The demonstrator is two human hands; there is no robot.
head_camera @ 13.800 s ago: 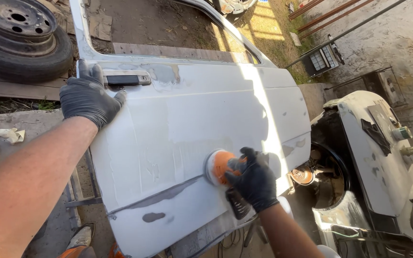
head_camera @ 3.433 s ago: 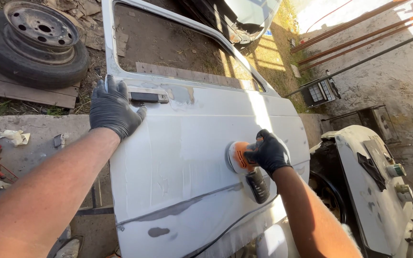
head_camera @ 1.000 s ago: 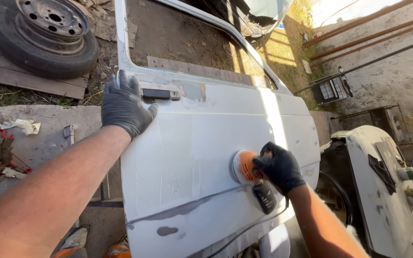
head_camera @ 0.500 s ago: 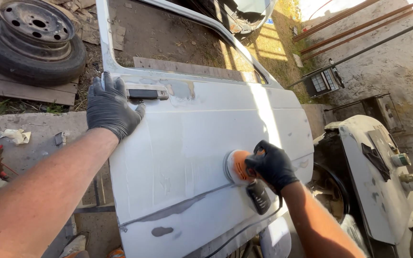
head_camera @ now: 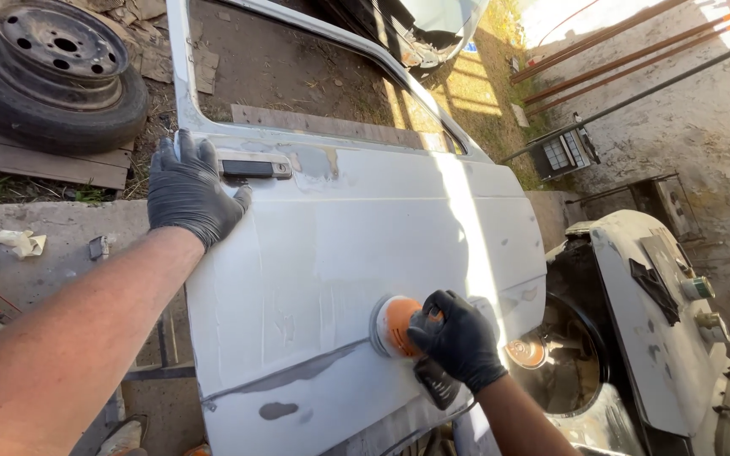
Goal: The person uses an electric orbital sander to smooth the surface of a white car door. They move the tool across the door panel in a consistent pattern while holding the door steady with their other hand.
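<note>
While the left hand [head_camera: 186, 192] lies flat by the door [head_camera: 356, 253] handle, the right hand [head_camera: 458, 339] grips the sander [head_camera: 394, 326], apparently pressed flat low on the panel.

A person wearing black gloves is working over a white car door [head_camera: 340, 253] lying flat. The left hand [head_camera: 189, 190] is pressing on the door's upper edge, just beside a dark door handle [head_camera: 249, 169]. The right hand [head_camera: 458, 338] is gripping an orange sander [head_camera: 394, 325] against the lower panel. A wheel with tyre [head_camera: 48, 67] is lying on the ground at upper left.
</note>
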